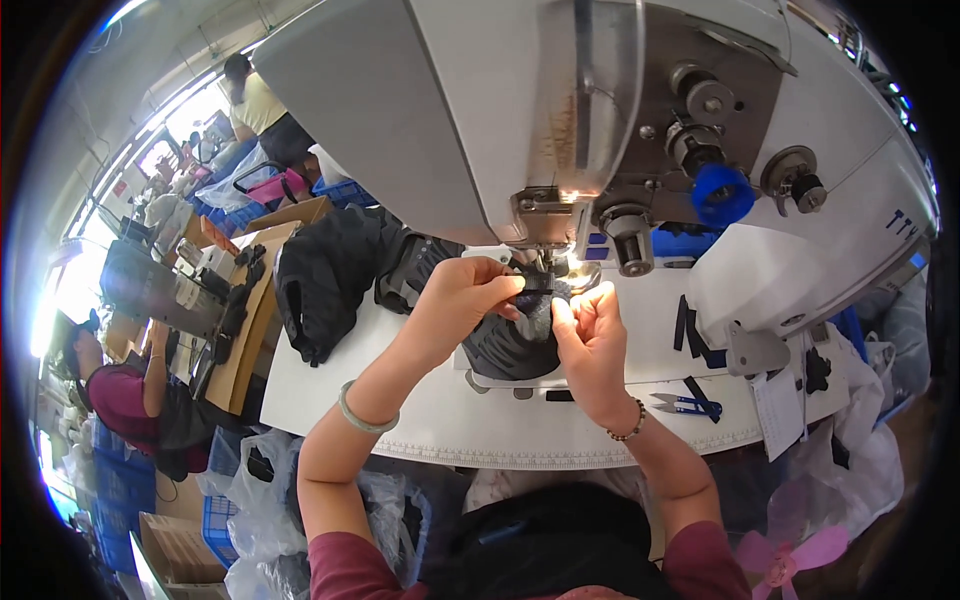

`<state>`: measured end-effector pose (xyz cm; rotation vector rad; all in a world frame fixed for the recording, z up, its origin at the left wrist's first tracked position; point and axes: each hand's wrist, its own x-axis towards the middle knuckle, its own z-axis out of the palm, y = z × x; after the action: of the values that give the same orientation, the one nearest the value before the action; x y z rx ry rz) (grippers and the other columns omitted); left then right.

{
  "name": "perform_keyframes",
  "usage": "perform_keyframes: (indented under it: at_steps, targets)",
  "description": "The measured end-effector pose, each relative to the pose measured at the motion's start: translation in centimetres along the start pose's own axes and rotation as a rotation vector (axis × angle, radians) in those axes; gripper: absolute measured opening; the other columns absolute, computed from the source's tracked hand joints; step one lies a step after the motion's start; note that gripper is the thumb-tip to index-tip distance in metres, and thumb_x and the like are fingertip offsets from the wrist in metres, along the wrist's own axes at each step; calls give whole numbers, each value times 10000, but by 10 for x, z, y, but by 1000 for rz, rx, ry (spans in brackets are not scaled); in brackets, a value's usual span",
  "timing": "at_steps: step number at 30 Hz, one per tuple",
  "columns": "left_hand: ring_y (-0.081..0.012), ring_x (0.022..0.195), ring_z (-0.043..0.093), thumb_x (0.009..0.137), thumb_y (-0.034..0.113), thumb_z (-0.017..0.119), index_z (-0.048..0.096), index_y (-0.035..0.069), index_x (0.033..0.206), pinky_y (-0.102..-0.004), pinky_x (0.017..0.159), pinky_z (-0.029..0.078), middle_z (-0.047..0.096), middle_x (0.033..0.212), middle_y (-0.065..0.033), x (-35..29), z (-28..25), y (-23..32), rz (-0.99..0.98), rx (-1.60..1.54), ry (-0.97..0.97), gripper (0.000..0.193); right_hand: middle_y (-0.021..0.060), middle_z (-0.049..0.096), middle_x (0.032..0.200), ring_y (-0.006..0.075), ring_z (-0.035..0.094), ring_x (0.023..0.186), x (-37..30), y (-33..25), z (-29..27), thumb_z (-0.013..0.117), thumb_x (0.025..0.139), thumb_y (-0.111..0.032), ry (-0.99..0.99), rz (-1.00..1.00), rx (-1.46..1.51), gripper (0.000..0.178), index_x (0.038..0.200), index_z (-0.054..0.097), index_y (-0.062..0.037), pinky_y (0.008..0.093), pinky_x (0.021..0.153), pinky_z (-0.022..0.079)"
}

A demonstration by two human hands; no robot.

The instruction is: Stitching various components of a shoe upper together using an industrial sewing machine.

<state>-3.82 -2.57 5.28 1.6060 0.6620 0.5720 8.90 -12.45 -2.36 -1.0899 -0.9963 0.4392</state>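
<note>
My left hand pinches a short black strip between thumb and fingers, just below the needle area of a large white sewing machine. Close to the strip's right end, my right hand has its thumb and fingers pressed together; what lies between them is too small to make out. Dark grey and black fabric is bunched under and around my hands. More of the black fabric spreads left across the white table. A lamp lights the needle area.
On the table's right lie blue-handled thread snips and several black strips. A pink fan stands at the lower right. Plastic bags and a blue crate are at the lower left. Another person sits at a machine further left.
</note>
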Motion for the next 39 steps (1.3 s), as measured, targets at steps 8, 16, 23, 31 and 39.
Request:
perform_keyframes:
  at_steps: [8, 16, 23, 31, 39]
  targets:
    - [-120, 605, 579, 837, 126, 597, 607, -72, 888, -211, 613, 470, 600, 784, -61, 5, 1, -9, -110, -132, 50, 206, 28, 495, 619, 45, 436, 484, -10, 5, -2, 541, 906, -89, -34, -51, -112, 128, 939, 430, -35, 205, 439, 368]
    - [-124, 605, 599, 838, 135, 610, 592, -80, 851, -207, 584, 466, 602, 755, -63, 5, 2, -16, -44, -198, 50, 216, 51, 579, 664, 86, 544, 487, -7, 1, -4, 547, 890, -40, -52, -248, -331, 307, 1193, 508, -63, 223, 442, 433]
    - [-125, 634, 597, 845, 99, 603, 591, -63, 861, -217, 602, 478, 596, 786, -53, 6, 0, -18, -15, -183, 17, 164, 22, 549, 603, 76, 533, 461, 0, -2, -5, 583, 856, -15, -13, -181, -334, 292, 1143, 556, -61, 226, 418, 425]
    - [-139, 626, 611, 847, 110, 604, 581, -88, 858, -226, 581, 503, 590, 777, -63, 8, -1, -12, -58, -217, 22, 200, 37, 569, 602, 75, 532, 444, 1, -7, -3, 633, 818, -25, -17, -109, -297, 211, 1029, 618, -38, 224, 409, 421]
    - [-113, 637, 585, 831, 72, 607, 576, -59, 999, -213, 544, 536, 577, 811, -69, 18, -5, 2, -121, -168, -114, 215, 61, 544, 539, 117, 536, 416, 1, -8, -5, 652, 812, -61, -19, -134, -385, 200, 1012, 646, -45, 251, 397, 396]
